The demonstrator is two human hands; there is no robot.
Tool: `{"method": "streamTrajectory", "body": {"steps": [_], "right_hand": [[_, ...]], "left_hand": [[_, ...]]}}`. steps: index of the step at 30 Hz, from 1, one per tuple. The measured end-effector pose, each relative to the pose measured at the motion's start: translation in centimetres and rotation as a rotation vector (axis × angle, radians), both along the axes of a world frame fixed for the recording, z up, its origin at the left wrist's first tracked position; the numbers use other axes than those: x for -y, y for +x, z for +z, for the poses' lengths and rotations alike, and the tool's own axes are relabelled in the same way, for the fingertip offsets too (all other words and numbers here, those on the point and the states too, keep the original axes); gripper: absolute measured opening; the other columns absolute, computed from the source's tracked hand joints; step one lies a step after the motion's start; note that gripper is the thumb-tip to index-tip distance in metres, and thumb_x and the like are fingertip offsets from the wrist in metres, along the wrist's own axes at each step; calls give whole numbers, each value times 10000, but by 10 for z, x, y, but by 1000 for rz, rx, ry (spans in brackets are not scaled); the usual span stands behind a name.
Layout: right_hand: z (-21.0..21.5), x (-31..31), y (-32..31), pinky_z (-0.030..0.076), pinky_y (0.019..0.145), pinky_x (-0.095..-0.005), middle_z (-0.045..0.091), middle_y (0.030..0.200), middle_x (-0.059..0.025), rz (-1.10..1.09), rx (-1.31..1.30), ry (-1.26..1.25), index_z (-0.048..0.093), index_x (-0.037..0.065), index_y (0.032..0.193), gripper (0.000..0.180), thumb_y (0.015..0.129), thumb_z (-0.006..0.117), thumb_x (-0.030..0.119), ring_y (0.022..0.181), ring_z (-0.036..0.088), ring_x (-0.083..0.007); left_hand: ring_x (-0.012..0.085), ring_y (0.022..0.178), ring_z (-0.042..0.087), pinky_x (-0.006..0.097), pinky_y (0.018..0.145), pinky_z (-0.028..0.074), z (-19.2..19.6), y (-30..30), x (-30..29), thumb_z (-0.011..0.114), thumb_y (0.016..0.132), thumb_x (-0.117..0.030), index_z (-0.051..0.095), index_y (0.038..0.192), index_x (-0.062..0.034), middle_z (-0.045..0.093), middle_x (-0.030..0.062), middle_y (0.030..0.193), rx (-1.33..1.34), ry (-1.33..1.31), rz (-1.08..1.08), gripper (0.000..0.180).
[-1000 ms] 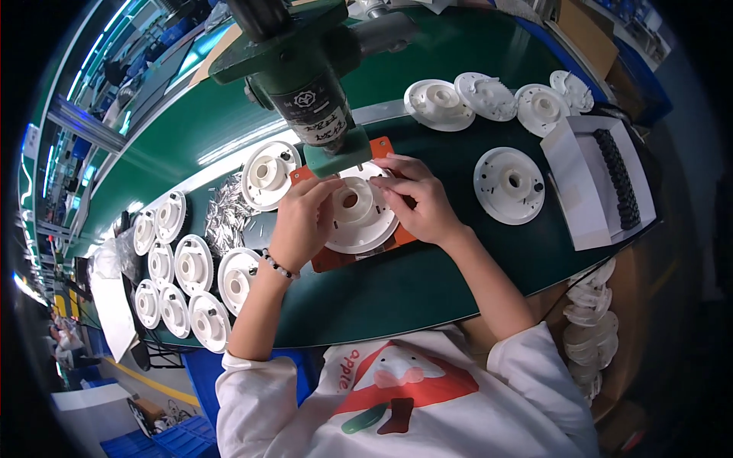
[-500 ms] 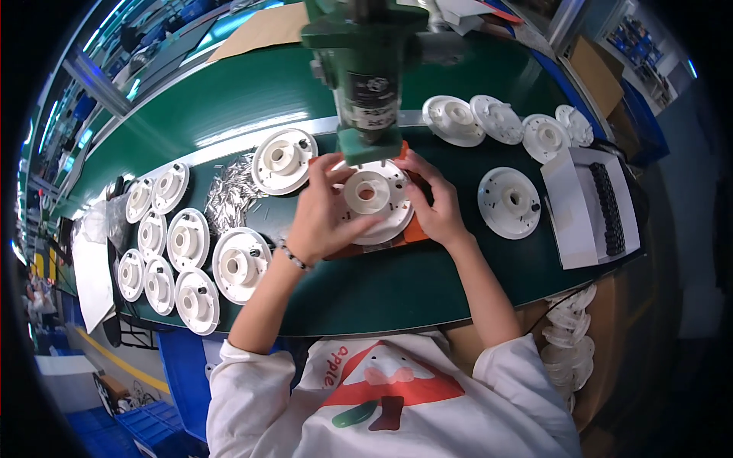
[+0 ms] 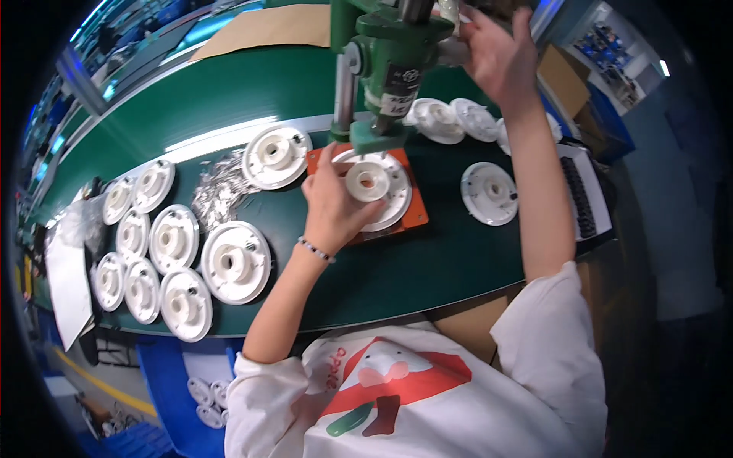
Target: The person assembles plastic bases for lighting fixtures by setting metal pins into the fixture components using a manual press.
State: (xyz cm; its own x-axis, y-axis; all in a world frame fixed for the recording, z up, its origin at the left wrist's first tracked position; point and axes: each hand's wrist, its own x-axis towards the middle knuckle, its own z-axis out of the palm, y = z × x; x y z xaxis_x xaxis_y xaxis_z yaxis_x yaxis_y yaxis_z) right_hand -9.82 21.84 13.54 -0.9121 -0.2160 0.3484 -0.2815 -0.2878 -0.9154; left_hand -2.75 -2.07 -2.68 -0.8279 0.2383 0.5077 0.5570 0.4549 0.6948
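Observation:
A white round plastic disc with a raised central hub [image 3: 368, 182] lies on an orange fixture plate [image 3: 414, 216]. Thumb and fingers of my left hand [image 3: 333, 200] grip the hub and left rim of this disc. Directly above it is the green head of a bench press [image 3: 379, 138], apart from the hub. My right hand [image 3: 500, 57] is raised beside the press at the upper right. Its thumb stands apart from the fingers, and the fingertips are by a pale cylindrical part [image 3: 449, 11] on the press's side. Whether they touch it is unclear.
Several similar white discs [image 3: 237, 263] stand at the left of the green table, near a pile of small metal pins [image 3: 221, 191]. Another disc [image 3: 489, 194] lies at the right, others behind it. A white box with black parts [image 3: 580, 200] sits at the right edge.
My right hand has left the disc and moved up and right to the side of the press. My left hand still holds the disc. The view has shifted slightly.

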Motion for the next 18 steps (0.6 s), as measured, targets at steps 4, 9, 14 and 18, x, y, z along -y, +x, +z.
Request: {"method": "streamTrajectory", "body": {"steps": [4,9,14,18], "right_hand": [[-31,-35,33,242,1014,-463,522,1163,-232,412,-154,-424,575,-31,1081,925,812,54,684,1172,423,-322],[-41,-42,59,199,1029,-484,434,1283,-184,-3,-100,-68,507,42,1198,861,817,69,678,1216,369,-318],[-71,-28,81,301,974,-421,411,1325,-108,-310,55,234,436,92,1270,705,876,149,601,1229,363,-258],[-112,-11,92,416,882,-342,489,1218,-104,-289,157,396,330,69,1318,514,932,341,408,1080,503,-192]], "left_hand": [[267,976,524,411,918,254,1,-1,2,781,569,-255,199,1297,24,574,128,1015,50,-79,4,973],[259,943,519,405,904,269,-3,-7,0,786,545,-224,265,1278,18,548,127,973,-10,-33,-17,931],[261,940,512,400,901,276,-3,-2,-2,787,538,-221,271,1281,12,545,118,962,12,-25,-4,934],[273,964,504,404,912,269,-7,-3,2,788,543,-243,274,1283,16,530,139,1023,-30,-26,-27,937]]}}
